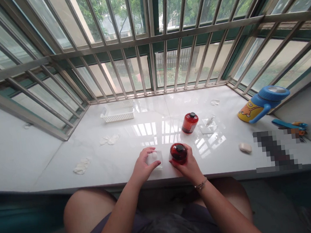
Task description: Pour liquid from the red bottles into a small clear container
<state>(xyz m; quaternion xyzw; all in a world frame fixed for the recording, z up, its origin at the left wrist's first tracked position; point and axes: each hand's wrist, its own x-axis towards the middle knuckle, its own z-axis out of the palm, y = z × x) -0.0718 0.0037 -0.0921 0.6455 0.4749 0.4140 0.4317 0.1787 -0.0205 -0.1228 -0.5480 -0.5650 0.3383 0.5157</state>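
Observation:
My right hand (pixel 187 164) is wrapped round the side of a dark red bottle (pixel 178 153) with a black cap, standing upright near the front edge of the sill. Just left of it, my left hand (pixel 145 165) curves its thumb and fingers about a small transparent square piece (pixel 158 161) with a whitish rounded part on it; what exactly it is I cannot make out. A gap separates the two held things. Farther back stands a second red bottle (pixel 190 123), black-topped. Beside that bottle lies another transparent square piece (pixel 208 125) with a raised part.
White baskets: one perforated basket (pixel 118 114) sits at the back left. Crumpled white tissues (pixel 82 166) lie on the left. On the right are a blue and yellow flask (pixel 261 104), a white earbud-case-like object (pixel 245 148) and a blue strap (pixel 284 123). Metal bars (pixel 154 72) close off the back.

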